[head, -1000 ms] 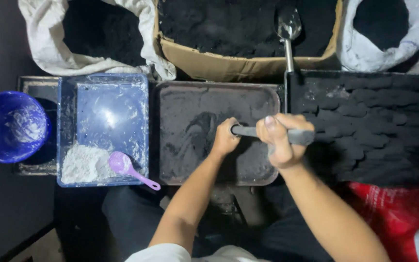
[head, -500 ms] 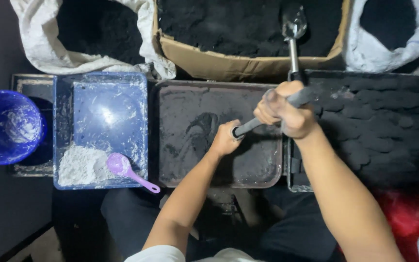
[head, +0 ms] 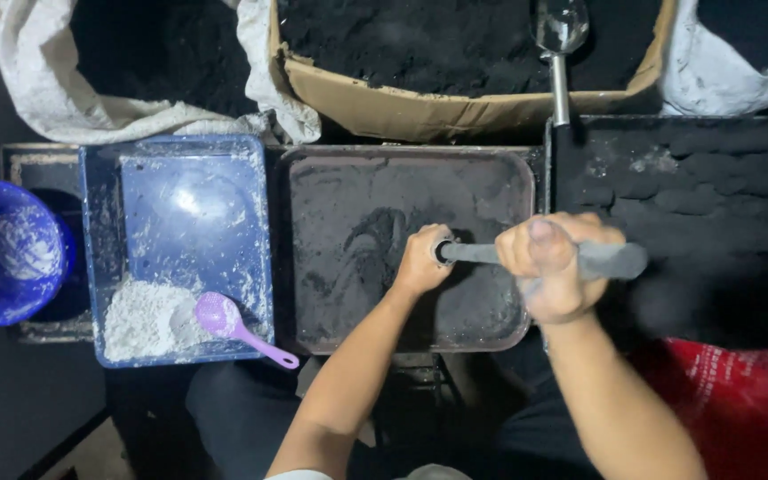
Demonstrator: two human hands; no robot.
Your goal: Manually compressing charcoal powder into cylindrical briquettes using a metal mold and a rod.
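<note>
Dark tray (head: 313, 267) of black powder (head: 375, 222)

Centre: a tray (head: 331, 187) holding powder, with the left hand (head: 421, 260) over its right half, at one end of a rod (head: 544, 258). The right hand (head: 551, 267) grips the rod at the tray's right edge. Right of the tray: a board (head: 704, 178) bearing lumps. Left of the tray: a bin (head: 180, 213) containing a powder heap (head: 140, 318) and a scoop (head: 233, 324). Further left: a bowl (head: 6, 253). Behind the tray: a box (head: 420, 107) with a metal scoop (head: 560, 36) in it, sacks either side.
</note>
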